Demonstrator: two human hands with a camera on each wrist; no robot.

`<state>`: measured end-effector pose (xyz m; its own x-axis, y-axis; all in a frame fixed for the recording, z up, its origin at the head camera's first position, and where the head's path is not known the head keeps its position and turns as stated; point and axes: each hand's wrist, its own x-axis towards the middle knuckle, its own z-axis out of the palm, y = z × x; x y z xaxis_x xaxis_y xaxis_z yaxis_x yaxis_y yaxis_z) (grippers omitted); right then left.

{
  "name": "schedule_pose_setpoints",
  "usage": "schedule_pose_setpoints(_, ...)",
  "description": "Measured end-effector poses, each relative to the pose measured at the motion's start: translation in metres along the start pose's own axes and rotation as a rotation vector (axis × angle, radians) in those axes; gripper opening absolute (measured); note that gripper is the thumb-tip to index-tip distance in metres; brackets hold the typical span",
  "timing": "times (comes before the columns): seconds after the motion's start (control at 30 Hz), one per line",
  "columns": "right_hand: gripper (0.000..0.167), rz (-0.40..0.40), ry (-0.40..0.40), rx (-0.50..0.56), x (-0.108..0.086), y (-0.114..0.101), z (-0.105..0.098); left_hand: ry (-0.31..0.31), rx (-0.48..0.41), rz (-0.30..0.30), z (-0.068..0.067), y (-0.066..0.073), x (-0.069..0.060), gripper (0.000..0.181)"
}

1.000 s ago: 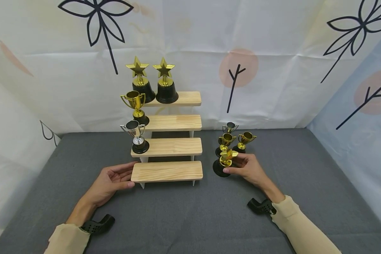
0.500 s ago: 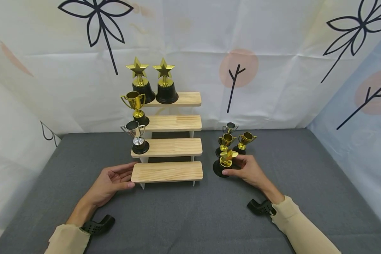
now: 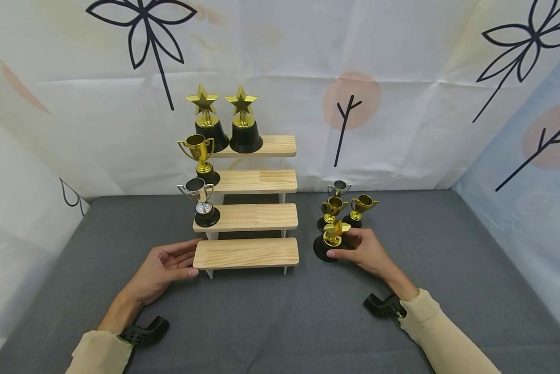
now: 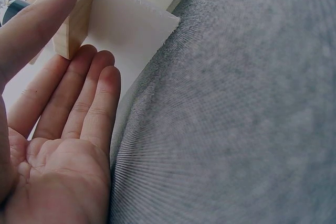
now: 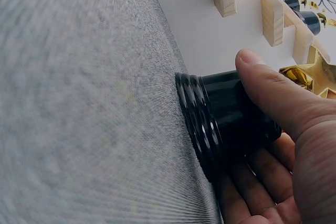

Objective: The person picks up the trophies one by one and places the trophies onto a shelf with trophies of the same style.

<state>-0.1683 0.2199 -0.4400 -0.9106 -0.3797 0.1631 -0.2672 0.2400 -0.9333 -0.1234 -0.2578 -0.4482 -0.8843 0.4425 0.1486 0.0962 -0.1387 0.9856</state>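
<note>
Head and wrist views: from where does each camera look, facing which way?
Head: worn on the head, facing forward and down at the stepped wooden stand; left hand, right hand and sleeves show.
Left wrist: on that wrist, facing the stand's side; palm and fingers show.
Right wrist: on that wrist, facing the held star trophy; thumb and fingers show.
Head and right wrist share that trophy.

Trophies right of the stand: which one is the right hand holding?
The gold star trophy, frontmost of that group; the right hand grips its black base, and the others there are cups.
</note>
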Motion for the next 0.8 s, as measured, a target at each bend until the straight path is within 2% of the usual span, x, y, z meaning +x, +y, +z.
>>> schedule_pose_setpoints(0.4,0.04,-0.003,0.011,0.004,0.0001,-0.0018,0.0001,0.011,0.009,-0.013,-0.0001,0.0,0.0,0.072)
schedule_pose_setpoints(0.8,0.045,0.002,-0.024,0.05,0.0005,0.0012,-0.003,0.017,0.014,-0.011,-0.0003,-0.0001,0.0,0.072)
